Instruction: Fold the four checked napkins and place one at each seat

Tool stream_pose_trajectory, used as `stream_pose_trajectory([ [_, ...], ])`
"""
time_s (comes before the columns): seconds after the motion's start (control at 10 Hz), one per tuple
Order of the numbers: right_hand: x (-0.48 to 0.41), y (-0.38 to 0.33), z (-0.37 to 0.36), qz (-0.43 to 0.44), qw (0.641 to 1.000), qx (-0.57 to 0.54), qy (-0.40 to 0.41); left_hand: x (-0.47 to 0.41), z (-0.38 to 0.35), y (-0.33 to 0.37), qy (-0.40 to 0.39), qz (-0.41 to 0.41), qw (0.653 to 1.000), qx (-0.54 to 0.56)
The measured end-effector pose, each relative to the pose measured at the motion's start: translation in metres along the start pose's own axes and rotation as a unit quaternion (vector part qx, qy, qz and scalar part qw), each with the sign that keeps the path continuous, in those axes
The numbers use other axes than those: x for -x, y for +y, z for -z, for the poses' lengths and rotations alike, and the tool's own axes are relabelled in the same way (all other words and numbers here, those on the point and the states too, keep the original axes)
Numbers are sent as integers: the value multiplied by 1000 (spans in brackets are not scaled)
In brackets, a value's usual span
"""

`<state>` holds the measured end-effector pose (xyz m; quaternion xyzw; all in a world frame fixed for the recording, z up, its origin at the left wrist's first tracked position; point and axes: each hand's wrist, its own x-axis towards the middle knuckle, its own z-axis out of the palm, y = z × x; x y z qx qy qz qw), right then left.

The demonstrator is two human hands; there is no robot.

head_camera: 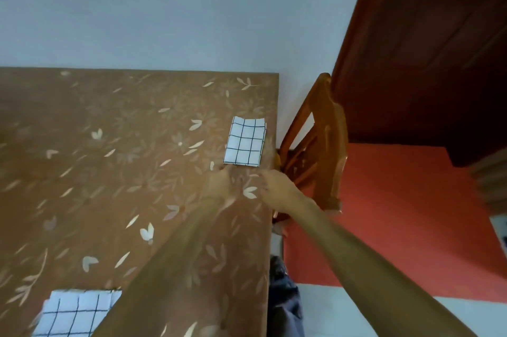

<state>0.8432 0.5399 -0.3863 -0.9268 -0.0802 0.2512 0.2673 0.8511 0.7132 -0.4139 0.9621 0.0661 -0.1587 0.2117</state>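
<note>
A folded white napkin with black checks point(245, 141) lies flat near the table's right edge, beside the wooden chair point(318, 144). My left hand point(219, 181) and my right hand point(274, 186) hover just below it, a small gap away; both hold nothing and are blurred. Another checked napkin point(74, 312) lies unfolded at the near left, partly cut off by the frame and covered by my left forearm.
The table point(109, 172) wears a brown cloth with a leaf print and stands against a pale wall. The chair is tucked in at the right side. A dark red door point(425, 48) and red floor point(397, 213) lie beyond it.
</note>
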Motion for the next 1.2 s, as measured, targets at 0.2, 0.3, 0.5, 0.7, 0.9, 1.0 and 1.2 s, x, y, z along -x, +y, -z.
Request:
stream_pose_trajectory([
  [0.2, -72, 6, 8, 0, 999, 47, -22, -51, -9, 12, 13, 35, 999, 19],
  [0.3, -90, 15, 3, 23, 994, 101, -35, -64, -17, 8, 36, 34, 999, 21],
  [0.5, -92, 33, -14, 41, 990, 122, -57, -66, -37, 11, 39, 38, 998, 36],
  [0.7, -81, 45, -14, 27, 992, 113, -39, -55, -48, 33, 6, 17, 999, 27],
  [0.9, -79, 50, -1, 58, 989, 113, -78, -45, -48, 42, -5, 30, 999, -21],
  [1.0, -77, 50, 0, 66, 987, 114, -93, -45, -45, 34, -10, 23, 999, -33],
  [1.2, -72, 32, 13, 86, 989, 76, -88, -34, -35, 18, 17, 22, 999, -31],
])
